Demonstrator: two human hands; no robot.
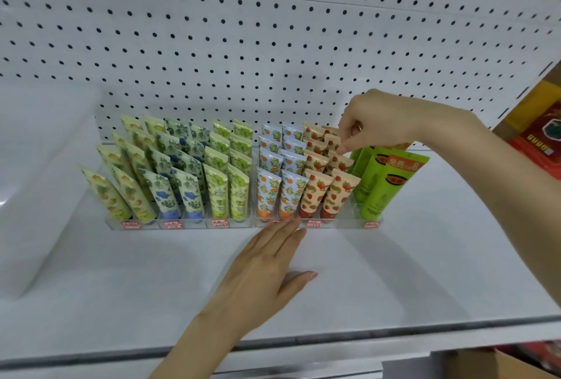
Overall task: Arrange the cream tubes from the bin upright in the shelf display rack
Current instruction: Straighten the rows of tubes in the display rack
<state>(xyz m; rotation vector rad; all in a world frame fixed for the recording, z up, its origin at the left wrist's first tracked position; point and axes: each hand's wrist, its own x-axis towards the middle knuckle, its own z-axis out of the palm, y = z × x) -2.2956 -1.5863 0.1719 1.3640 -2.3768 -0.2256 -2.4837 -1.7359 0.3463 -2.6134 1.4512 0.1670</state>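
**Seat the strawberry tube straight, and mind the neighbours**

At the far left the translucent bin [45,181] sits on the shelf [394,272], just beside the clear display rack [194,225]. Whether it holds any more tubes cannot be told from here. The rack's left columns of yellow, blue and green prints look full, cap down and leaning back in rows.

Your left hand [264,269] lies flat on the shelf, fingers straight and holding nothing, with its fingertips touching the rack's front wall. That is a good brace: press lightly so the rack does not slide back as you push down.

Your right hand [373,123] reaches in from above, fingers curled, thumb and forefinger pinching the crimped top of a strawberry-print tube [340,163] in a rear row of the rightmost strawberry column. Guide it straight down into its slot until the cap seats, matching the lean of the tubes in front, and let go only once it stands unaided.

Room is tight. The tall green tubes [382,184] stand just beside your fingers on the right and would likely topple at a nudge. The pegboard [273,29] closes off the back. Lifting straight up is your clearest way out, since the shelf front is open.
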